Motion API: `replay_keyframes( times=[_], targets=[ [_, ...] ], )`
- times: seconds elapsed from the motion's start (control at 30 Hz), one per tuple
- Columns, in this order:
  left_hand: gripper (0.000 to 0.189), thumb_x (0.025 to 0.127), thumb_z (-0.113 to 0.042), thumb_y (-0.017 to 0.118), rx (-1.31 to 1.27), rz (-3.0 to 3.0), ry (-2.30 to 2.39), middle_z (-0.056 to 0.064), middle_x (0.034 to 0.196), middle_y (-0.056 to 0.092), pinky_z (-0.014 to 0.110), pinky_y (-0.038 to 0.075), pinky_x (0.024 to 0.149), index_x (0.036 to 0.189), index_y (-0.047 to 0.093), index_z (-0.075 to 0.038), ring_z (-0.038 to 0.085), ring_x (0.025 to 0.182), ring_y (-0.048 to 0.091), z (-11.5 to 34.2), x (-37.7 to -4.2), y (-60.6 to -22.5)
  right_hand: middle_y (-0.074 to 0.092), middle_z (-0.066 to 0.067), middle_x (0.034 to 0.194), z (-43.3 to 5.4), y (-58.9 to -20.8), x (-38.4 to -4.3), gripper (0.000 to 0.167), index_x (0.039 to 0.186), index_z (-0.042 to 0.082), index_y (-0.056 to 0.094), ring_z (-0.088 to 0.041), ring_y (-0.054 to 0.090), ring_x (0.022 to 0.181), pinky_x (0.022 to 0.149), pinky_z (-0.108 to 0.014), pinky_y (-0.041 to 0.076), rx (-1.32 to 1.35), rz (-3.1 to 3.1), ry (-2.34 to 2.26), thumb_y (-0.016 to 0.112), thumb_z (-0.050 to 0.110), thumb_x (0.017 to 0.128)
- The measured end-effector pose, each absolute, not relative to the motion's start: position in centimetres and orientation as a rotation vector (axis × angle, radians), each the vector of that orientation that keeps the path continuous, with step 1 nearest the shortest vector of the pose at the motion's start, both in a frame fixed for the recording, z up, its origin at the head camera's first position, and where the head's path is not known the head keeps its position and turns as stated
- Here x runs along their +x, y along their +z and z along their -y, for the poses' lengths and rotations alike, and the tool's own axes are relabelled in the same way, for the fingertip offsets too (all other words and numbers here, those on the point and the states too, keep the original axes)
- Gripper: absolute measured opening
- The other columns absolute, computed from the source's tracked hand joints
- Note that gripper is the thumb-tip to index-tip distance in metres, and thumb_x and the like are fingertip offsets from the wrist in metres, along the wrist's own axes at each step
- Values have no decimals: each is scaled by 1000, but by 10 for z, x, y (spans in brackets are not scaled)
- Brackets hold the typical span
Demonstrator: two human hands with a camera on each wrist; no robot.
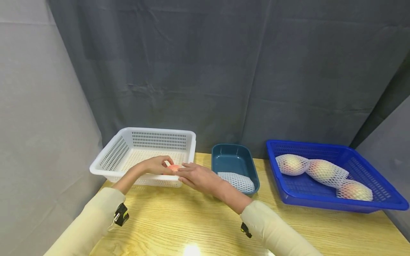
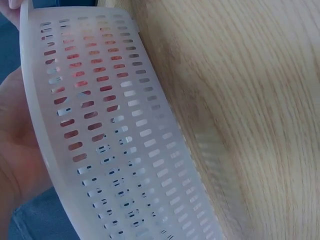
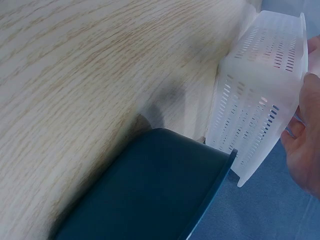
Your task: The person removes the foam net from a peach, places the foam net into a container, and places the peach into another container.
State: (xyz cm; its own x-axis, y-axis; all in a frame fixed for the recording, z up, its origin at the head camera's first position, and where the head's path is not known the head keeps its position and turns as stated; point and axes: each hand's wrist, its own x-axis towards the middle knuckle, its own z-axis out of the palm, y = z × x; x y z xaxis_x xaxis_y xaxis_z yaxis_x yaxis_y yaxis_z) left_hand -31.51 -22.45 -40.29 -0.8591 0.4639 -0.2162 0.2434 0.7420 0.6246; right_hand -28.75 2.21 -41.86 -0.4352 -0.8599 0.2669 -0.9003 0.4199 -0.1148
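Note:
A pinkish-red peach (image 1: 173, 168) is low in the front right corner of the white basket (image 1: 126, 133); its colour shows through the slots in the left wrist view. My left hand (image 1: 156, 165) reaches over the front rim, index finger and thumb bent around the peach from the left. From the other side my right hand (image 1: 201, 177) crosses the basket's right corner, its fingers fairly straight and their tips at the peach. The fingers partly hide the fruit.
Right of the basket stands a dark teal tray (image 1: 229, 160) with a white foam net (image 1: 237, 182) in it. Farther right, a blue basket (image 1: 307, 201) holds three peaches in foam nets (image 1: 323, 172). A grey curtain (image 1: 192, 71) hangs behind the wooden table (image 1: 179, 220).

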Motion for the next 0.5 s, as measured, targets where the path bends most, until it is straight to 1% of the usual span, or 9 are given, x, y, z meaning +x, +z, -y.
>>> replay_keyframes(
  times=[0.1,0.23,0.3,0.4,0.5],
  targets=[
    [50,94,-38,65,547,-2588,853,15,115,63,42,52,83,127,56,-2,27,102,61,224,-314,-403,60,-2,138,-23,-419,-287,36,137,12,63,-27,45,136,112,-39,36,1568,2484,347,50,27,107],
    [50,99,-36,58,546,-2594,868,11,102,65,39,53,77,130,53,3,24,90,63,224,-314,-404,61,-4,136,-23,-418,-287,36,135,8,63,-28,47,135,111,-39,37,1581,2429,313,53,25,106],
    [49,100,-35,56,527,-2602,882,10,99,65,39,52,75,130,53,4,24,87,63,223,-314,-403,61,-5,136,-22,-419,-287,36,134,6,64,-29,48,134,110,-39,38,1578,2404,289,53,25,105],
    [48,101,-35,54,506,-2628,885,12,102,65,42,53,77,130,54,3,26,89,63,222,-314,-402,61,-6,136,-21,-419,-285,37,135,6,63,-28,49,133,109,-39,39,1546,2405,260,54,26,105],
    [48,102,-35,53,507,-2672,861,16,112,64,46,52,82,131,55,3,30,98,63,221,-312,-401,62,-5,135,-21,-420,-283,37,135,7,64,-26,49,133,109,-38,39,1508,2416,232,54,28,105]
  ],
)
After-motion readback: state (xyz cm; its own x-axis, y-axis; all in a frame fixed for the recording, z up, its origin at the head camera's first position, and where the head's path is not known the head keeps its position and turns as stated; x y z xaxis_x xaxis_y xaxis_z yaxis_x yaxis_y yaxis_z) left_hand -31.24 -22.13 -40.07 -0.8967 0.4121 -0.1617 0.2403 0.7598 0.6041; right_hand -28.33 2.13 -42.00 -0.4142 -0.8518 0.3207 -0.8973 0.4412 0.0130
